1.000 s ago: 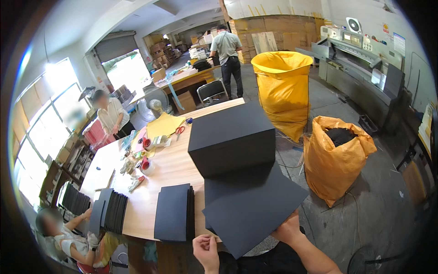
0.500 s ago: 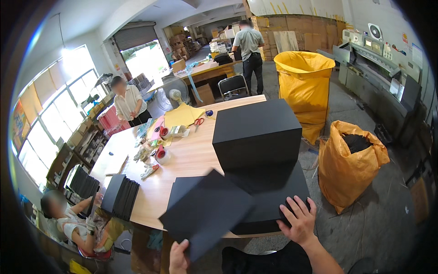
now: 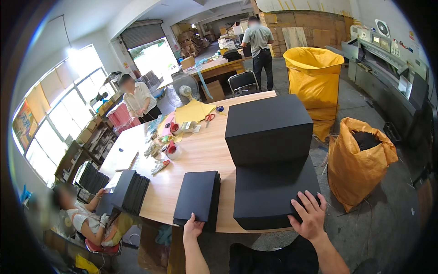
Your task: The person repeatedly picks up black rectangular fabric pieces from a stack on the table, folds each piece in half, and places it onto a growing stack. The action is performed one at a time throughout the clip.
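Note:
A small stack of black sheets lies on the wooden table in front of me, its edges slightly uneven. My left hand pinches the near edge of the top sheet, thumb above; the other fingers are partly hidden. To the right sits a wide, low stack of black sheets. Spread over its near right corner is my right hand, fingers apart and flat on it. A taller black stack stands behind, at the far side of the low one.
Tape dispensers, red scissors and yellow paper lie farther back on the table. Another black stack stands left, near a seated person. Two more people stand beyond. Yellow and orange sacks stand on the right.
My left hand has brought the loose black sheet down onto the small stack, where it now lies flat. The right hand stays on the low stack. The view has shifted slightly.

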The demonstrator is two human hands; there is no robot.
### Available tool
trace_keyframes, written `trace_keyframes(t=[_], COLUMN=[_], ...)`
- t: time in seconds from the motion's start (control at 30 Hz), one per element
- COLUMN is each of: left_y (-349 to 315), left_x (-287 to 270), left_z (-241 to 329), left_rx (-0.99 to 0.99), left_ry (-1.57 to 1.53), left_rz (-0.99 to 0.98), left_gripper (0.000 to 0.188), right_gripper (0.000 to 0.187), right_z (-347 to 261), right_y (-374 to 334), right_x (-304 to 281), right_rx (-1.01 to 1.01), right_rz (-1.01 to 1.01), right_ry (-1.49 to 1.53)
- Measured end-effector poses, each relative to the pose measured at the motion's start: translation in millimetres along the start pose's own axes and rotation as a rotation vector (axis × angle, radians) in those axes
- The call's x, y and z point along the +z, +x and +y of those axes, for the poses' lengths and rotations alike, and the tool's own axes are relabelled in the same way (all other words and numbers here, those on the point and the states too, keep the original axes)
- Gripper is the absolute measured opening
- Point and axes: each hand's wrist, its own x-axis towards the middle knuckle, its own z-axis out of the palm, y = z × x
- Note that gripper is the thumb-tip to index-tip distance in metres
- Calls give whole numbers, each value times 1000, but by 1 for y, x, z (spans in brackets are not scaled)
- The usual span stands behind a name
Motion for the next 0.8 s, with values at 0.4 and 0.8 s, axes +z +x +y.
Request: trace_keyframes(t=[0.4, 0.8], left_y=[-207, -181], left_x=[240, 321], left_z=[8, -49], left_rx=[1100, 1069], left_ry=[1091, 1204], left_rz=[-339, -1068], left_gripper=[15, 14], right_gripper=[32, 51], right_z=[56, 8], right_y=[-16, 57], right_x=[-39, -62], right_rx=[649, 619], right_rz=[2, -7], right_ry=[424, 319])
